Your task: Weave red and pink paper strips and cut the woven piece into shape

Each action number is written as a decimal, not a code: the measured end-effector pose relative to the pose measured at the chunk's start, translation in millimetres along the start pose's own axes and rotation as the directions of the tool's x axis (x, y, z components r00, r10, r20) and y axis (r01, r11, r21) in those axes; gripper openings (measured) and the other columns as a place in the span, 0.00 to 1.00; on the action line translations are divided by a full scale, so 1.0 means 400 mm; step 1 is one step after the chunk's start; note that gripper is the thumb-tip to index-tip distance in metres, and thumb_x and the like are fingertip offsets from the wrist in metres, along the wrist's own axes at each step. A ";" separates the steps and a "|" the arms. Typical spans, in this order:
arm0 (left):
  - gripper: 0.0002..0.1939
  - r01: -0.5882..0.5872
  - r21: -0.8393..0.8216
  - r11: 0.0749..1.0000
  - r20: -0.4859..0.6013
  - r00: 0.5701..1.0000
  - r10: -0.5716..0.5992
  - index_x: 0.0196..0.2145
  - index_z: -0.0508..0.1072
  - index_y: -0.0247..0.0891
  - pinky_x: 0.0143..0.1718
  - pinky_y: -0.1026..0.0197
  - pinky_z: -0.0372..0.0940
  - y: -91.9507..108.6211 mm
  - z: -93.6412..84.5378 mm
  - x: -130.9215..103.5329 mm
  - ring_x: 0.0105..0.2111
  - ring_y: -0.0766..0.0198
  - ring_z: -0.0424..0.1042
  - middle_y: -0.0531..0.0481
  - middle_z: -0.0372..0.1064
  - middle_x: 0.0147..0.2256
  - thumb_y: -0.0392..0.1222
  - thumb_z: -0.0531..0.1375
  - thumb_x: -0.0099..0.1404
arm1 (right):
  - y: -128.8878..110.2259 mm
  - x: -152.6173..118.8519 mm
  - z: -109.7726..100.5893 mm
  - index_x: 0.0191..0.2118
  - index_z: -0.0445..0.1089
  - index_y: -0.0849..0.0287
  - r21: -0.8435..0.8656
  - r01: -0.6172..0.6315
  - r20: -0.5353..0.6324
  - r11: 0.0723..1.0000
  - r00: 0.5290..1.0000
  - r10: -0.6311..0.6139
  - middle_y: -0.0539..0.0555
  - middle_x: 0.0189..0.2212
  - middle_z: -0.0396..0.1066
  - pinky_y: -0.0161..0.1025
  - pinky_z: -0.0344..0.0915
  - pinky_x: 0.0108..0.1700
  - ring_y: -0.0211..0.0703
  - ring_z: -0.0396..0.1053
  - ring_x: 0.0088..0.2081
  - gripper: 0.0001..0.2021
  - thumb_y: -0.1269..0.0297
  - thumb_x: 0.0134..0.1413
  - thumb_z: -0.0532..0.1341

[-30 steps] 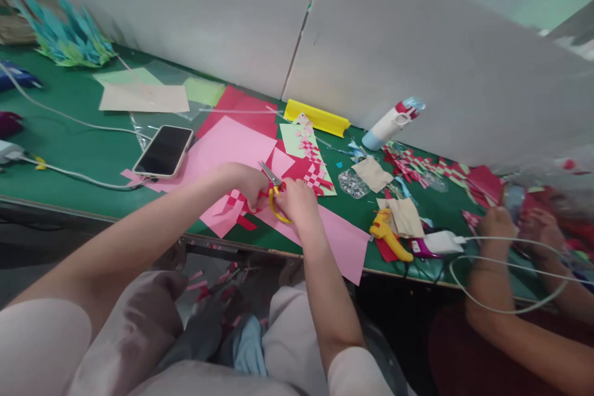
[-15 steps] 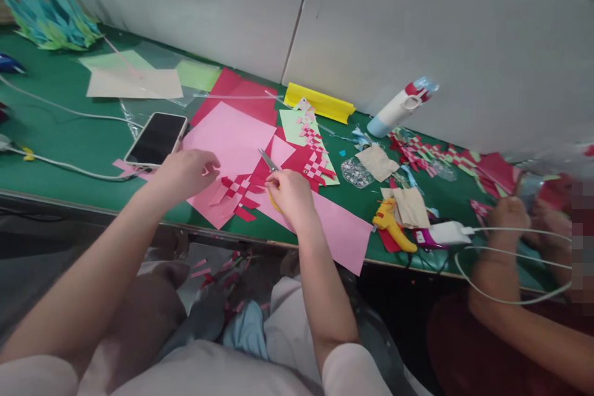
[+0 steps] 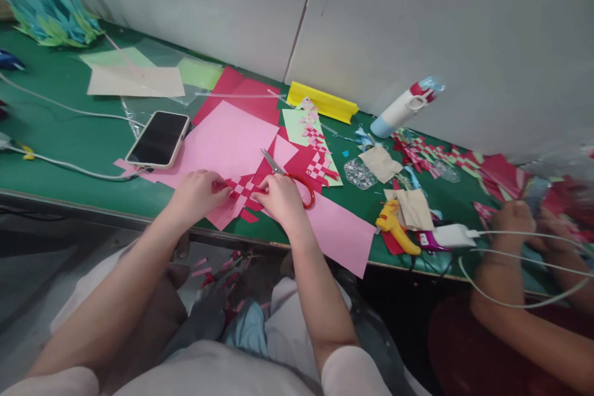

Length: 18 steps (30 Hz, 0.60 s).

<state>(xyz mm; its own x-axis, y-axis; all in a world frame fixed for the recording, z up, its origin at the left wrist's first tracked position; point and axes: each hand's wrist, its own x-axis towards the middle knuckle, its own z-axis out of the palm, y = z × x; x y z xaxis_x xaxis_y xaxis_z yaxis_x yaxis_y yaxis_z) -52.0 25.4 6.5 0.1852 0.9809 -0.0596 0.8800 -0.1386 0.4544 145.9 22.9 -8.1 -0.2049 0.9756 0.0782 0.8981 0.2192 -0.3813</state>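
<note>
A red-and-pink woven paper piece (image 3: 242, 192) lies at the table's front, between my two hands. My left hand (image 3: 197, 198) pinches its left side with closed fingers. On the other side, my right hand (image 3: 282, 199) has thumb and finger closed on its right edge. Scissors (image 3: 275, 164) with orange-red handles rest beside and partly behind my right hand, blades pointing up-left, not gripped. Beneath are pink paper sheets (image 3: 227, 136) and red paper (image 3: 244, 96). Finished-looking woven paper fish (image 3: 315, 142) lie on a pale green sheet just beyond the scissors.
A phone (image 3: 158, 139) with a cable lies left. A yellow folded strip (image 3: 322, 102) and a bottle (image 3: 403, 108) stand along the wall. To the right are a yellow glue gun (image 3: 396, 226), a white charger (image 3: 450, 236) and another person's hands (image 3: 513, 219).
My right hand has let go of the scissors, now lying on the paper. Both hands have come down and together onto the woven paper piece.
</note>
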 end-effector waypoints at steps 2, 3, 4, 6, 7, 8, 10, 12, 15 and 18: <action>0.16 0.041 -0.077 0.996 -0.010 0.999 -0.042 0.34 0.75 0.36 0.37 0.56 0.63 0.002 0.004 -0.003 0.36 0.53 0.72 0.43 0.75 0.35 0.51 0.57 0.57 | -0.001 -0.002 0.002 0.32 0.73 0.60 -0.005 0.003 0.000 1.000 1.000 -0.003 0.56 0.32 0.74 0.43 0.65 0.42 0.47 0.71 0.36 0.10 0.58 0.50 0.67; 0.15 0.075 -0.119 0.990 -0.014 0.997 -0.077 0.33 0.75 0.37 0.35 0.57 0.63 0.004 0.006 -0.004 0.34 0.54 0.72 0.45 0.75 0.34 0.51 0.58 0.56 | -0.001 -0.003 0.003 0.32 0.72 0.60 -0.005 0.000 0.002 1.000 1.000 0.000 0.56 0.32 0.73 0.43 0.65 0.42 0.47 0.71 0.37 0.10 0.58 0.50 0.67; 0.14 0.105 -0.167 0.980 -0.015 0.994 -0.109 0.33 0.74 0.38 0.33 0.58 0.63 0.005 0.009 -0.005 0.33 0.55 0.72 0.46 0.75 0.32 0.51 0.59 0.55 | -0.001 -0.004 0.003 0.32 0.72 0.60 -0.002 -0.004 0.004 1.000 1.000 0.004 0.56 0.32 0.73 0.43 0.64 0.43 0.47 0.71 0.37 0.10 0.58 0.50 0.67; 0.13 0.123 -0.287 0.950 -0.012 0.991 -0.132 0.31 0.73 0.39 0.31 0.59 0.63 0.006 0.013 -0.004 0.30 0.58 0.72 0.49 0.75 0.30 0.50 0.60 0.53 | -0.001 -0.007 0.000 0.34 0.72 0.60 0.026 -0.011 0.001 1.000 1.000 0.011 0.56 0.33 0.73 0.43 0.65 0.43 0.48 0.71 0.38 0.11 0.59 0.49 0.68; 0.13 0.102 -0.353 0.930 -0.014 0.993 -0.114 0.31 0.73 0.39 0.30 0.60 0.63 0.006 0.013 -0.002 0.29 0.59 0.71 0.49 0.74 0.29 0.50 0.61 0.53 | 0.000 -0.009 -0.004 0.36 0.72 0.60 0.056 -0.011 -0.009 0.998 1.000 0.011 0.57 0.34 0.73 0.43 0.65 0.44 0.48 0.71 0.39 0.12 0.59 0.49 0.67; 0.12 0.071 -0.418 0.905 -0.020 0.996 -0.088 0.31 0.73 0.38 0.31 0.60 0.64 0.005 0.013 0.000 0.29 0.60 0.71 0.49 0.74 0.29 0.49 0.62 0.52 | 0.000 -0.010 -0.009 0.39 0.72 0.60 0.097 -0.004 -0.025 0.995 1.000 0.007 0.57 0.36 0.73 0.43 0.65 0.44 0.48 0.70 0.41 0.13 0.59 0.50 0.67; 0.12 0.018 -0.536 0.844 -0.037 0.998 -0.044 0.31 0.72 0.37 0.32 0.61 0.65 0.003 0.010 0.006 0.29 0.62 0.71 0.48 0.74 0.29 0.48 0.62 0.53 | 0.003 -0.013 -0.025 0.46 0.70 0.59 0.206 0.032 -0.062 0.978 0.998 -0.020 0.58 0.41 0.72 0.42 0.65 0.46 0.46 0.70 0.45 0.16 0.60 0.52 0.65; 0.11 -0.004 -0.625 0.781 -0.050 0.998 -0.035 0.32 0.72 0.37 0.32 0.61 0.66 0.001 0.003 0.013 0.29 0.63 0.72 0.48 0.74 0.29 0.47 0.63 0.53 | 0.008 -0.015 -0.045 0.49 0.70 0.59 0.325 0.074 -0.061 0.943 0.996 -0.057 0.58 0.45 0.70 0.41 0.65 0.49 0.45 0.69 0.48 0.17 0.59 0.54 0.62; 0.12 -0.013 -0.688 0.725 -0.064 0.997 -0.043 0.32 0.72 0.37 0.31 0.61 0.67 0.007 -0.012 0.020 0.29 0.63 0.72 0.48 0.73 0.28 0.46 0.65 0.52 | 0.013 -0.014 -0.072 0.50 0.70 0.58 0.498 0.065 0.017 0.865 0.996 -0.085 0.58 0.50 0.70 0.41 0.64 0.51 0.45 0.68 0.51 0.18 0.58 0.54 0.61; 0.13 -0.011 -0.706 0.708 -0.069 0.996 -0.053 0.31 0.72 0.35 0.31 0.61 0.67 0.024 -0.026 0.023 0.28 0.63 0.72 0.48 0.72 0.27 0.45 0.66 0.51 | 0.016 -0.008 -0.080 0.47 0.73 0.57 0.634 0.002 0.063 0.773 0.997 -0.054 0.56 0.46 0.73 0.41 0.65 0.49 0.45 0.70 0.48 0.17 0.56 0.52 0.63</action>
<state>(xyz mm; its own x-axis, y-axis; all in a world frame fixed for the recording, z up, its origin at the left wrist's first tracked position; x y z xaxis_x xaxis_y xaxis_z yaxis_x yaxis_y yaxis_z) -46.3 34.7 19.5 0.1079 0.9939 -0.0222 0.3119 -0.0126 0.9500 164.7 21.4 18.9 -0.2775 0.9599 0.0402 0.4470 0.1661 -0.8790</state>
